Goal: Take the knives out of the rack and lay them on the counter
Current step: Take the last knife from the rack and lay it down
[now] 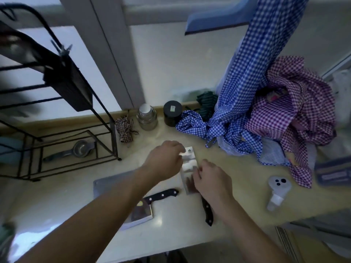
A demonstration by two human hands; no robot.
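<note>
A cleaver (187,184) with a black handle lies on the beige counter (237,202), blade pointing away, a hole near its far tip. My left hand (165,158) grips the blade's far end. My right hand (210,179) holds the blade near the handle. A second cleaver (163,195), also black-handled, lies flat to the left, its wide blade partly hidden under my left forearm. The black wire rack (106,118) stands at the left, and its dark knife box (66,82) hangs high up on it.
A glass jar (147,116) and a black jar (172,112) stand by the wall. Blue checked cloth (237,92) and purple checked cloth (294,107) pile up at the right. A white bottle (277,190) lies nearby. A metal strainer (82,149) sits in the rack's bottom shelf.
</note>
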